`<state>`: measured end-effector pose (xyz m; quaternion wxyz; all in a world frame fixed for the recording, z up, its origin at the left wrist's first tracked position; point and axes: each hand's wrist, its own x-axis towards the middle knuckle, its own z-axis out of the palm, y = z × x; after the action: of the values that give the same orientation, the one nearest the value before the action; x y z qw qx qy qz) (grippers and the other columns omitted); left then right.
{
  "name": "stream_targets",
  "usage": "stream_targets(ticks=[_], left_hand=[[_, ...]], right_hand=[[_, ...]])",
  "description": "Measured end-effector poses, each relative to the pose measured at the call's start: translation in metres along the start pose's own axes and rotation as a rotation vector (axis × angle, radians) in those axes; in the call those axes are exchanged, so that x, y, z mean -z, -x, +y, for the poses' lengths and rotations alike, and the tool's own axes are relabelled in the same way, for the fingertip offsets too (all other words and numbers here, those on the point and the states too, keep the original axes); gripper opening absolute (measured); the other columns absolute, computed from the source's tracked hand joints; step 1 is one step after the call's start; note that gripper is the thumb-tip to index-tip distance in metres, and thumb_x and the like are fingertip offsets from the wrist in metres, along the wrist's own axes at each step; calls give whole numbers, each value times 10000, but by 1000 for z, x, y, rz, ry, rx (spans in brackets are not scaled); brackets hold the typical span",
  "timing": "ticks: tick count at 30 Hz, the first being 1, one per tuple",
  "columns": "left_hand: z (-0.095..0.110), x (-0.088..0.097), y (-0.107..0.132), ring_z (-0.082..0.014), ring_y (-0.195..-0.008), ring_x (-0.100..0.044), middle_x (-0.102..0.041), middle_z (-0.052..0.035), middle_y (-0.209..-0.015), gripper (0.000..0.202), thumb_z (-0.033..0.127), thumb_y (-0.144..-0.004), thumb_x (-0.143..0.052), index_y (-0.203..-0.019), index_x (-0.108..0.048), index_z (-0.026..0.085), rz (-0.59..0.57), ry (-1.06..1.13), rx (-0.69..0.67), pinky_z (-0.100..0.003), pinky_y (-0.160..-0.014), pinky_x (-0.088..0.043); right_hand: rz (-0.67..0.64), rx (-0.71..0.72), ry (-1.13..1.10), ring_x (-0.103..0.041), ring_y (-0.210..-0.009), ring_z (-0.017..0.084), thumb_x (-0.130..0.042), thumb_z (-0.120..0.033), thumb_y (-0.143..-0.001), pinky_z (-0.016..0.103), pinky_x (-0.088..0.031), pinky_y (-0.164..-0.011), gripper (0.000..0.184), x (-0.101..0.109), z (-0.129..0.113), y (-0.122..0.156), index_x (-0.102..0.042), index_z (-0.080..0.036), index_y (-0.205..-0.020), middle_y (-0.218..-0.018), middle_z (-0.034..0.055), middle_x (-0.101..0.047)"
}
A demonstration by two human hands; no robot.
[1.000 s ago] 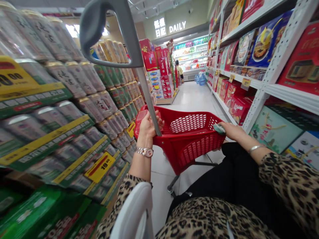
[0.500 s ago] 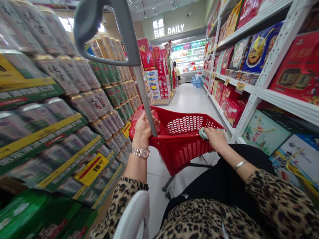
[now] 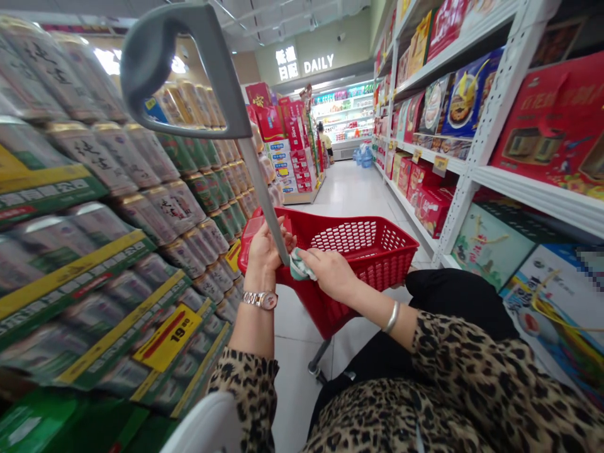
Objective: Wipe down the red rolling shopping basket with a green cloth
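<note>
A red plastic shopping cart stands in front of me, with a perforated basket. A slanted metal pole rises from its near left corner to a grey looped handle. My left hand, palm turned up, is at the foot of this pole; its curled fingers pass behind it. My right hand is closed on a crumpled green-and-white cloth. It presses the cloth against the cart's near rim, just right of the pole and close to my left fingers.
Stacked beer cans with a yellow price sign line the left. White shelving holding gift boxes runs along the right. A red box display, blue water bottles and a person are farther down the aisle.
My right hand has slid the cloth leftward along the cart's near rim, from the right end to beside the pole. My left hand stays at the pole. The view has shifted slightly.
</note>
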<state>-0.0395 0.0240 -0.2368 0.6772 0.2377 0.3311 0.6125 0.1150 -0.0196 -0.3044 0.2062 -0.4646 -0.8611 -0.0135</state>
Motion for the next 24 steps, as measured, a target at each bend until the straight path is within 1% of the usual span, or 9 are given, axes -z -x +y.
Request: stream_targets(ticks=[2, 5, 8, 12, 15, 17, 19, 21, 24], left_hand=[[1, -1, 1, -86, -392, -478, -515, 41, -487, 302, 253, -1004, -387, -817, -604, 159, 6, -19, -14, -236, -560, -524], [2, 0, 0, -91, -409, -502, -523, 37, -498, 266, 210, -986, -401, -828, -608, 152, 21, -42, -27, -236, -563, -528], [3, 3, -3, -88, -428, -521, -532, 36, -523, 214, 178, -959, -441, -831, -609, 148, 34, -44, -37, -226, -565, -530], [7, 7, -6, -89, -438, -526, -518, 42, -530, 185, 200, -949, -474, -827, -604, 153, 21, -64, -47, -226, -554, -531], [11, 6, -8, -97, -430, -513, -490, 49, -507, 197, 218, -955, -462, -836, -606, 156, 24, -92, -61, -235, -535, -532], [12, 5, -9, -101, -430, -513, -491, 44, -505, 209, 223, -960, -450, -848, -612, 155, 55, -103, -74, -231, -516, -523], [13, 4, -9, -103, -432, -516, -506, 34, -512, 236, 229, -972, -431, -847, -616, 152, 80, -105, -84, -223, -499, -511], [14, 3, -9, -99, -426, -504, -509, 27, -513, 277, 229, -987, -402, -825, -613, 149, 82, -103, -96, -217, -488, -502], [15, 0, -6, -97, -427, -493, -491, 26, -489, 324, 210, -1001, -359, -807, -611, 145, 78, -114, -112, -217, -497, -512]], right_hand=[[-14, -6, -32, -645, -1105, 210, -367, -135, -1015, 341, -474, -958, 490, 1, 4, -2, -470, -253, -1479, -1283, 112, -653], [-47, -55, -32, -652, -1098, 212, -383, -125, -1002, 349, -478, -940, 481, 2, 19, 0, -493, -258, -1450, -1272, 96, -670], [-92, -115, 6, -655, -1099, 224, -397, -119, -992, 364, -474, -917, 450, 1, 40, 5, -529, -257, -1399, -1262, 83, -684], [-111, -213, 56, -645, -1123, 223, -377, -110, -999, 381, -444, -936, 443, -6, 73, 20, -538, -261, -1383, -1288, 81, -675], [-84, -283, 86, -638, -1128, 211, -379, -92, -994, 408, -401, -996, 478, -15, 98, 33, -522, -275, -1412, -1315, 95, -658], [-58, -321, 93, -627, -1151, 217, -381, -93, -995, 443, -368, -1041, 485, -21, 115, 41, -520, -276, -1421, -1331, 101, -650], [-20, -361, 90, -604, -1200, 226, -385, -85, -990, 488, -327, -1089, 498, -27, 131, 49, -519, -284, -1426, -1368, 98, -633], [29, -407, 86, -566, -1268, 226, -380, -60, -979, 523, -280, -1133, 526, -32, 145, 57, -521, -296, -1427, -1421, 88, -605], [102, -484, 104, -505, -1349, 226, -367, -32, -964, 542, -240, -1170, 557, -36, 161, 67, -530, -298, -1426, -1486, 82, -558]])
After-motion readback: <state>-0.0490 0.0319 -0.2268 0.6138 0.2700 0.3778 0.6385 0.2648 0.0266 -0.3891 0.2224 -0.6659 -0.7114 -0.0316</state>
